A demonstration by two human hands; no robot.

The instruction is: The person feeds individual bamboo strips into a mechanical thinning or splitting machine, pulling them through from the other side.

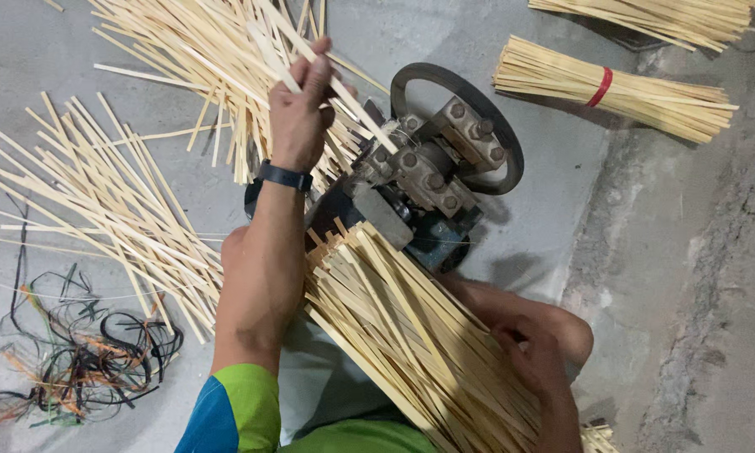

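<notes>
My left hand (300, 105) is raised over the floor and pinches one flat bamboo strip (344, 92) that runs down to the left side of a small dark metal machine (432, 176) with bolted rollers and a black wheel. A black band sits on that wrist. My right hand (532, 356) rests on the near end of a thick bundle of bamboo strips (402, 335) lying across my lap, its far end pointing at the machine. Its fingers curl over the strips.
Loose strips lie scattered on the grey concrete at top centre (201, 50) and at the left (100, 201). A tied bundle with a red band (612, 92) lies at the upper right, another bundle (654, 17) beyond it. Tangled black and orange cords (83, 352) sit lower left.
</notes>
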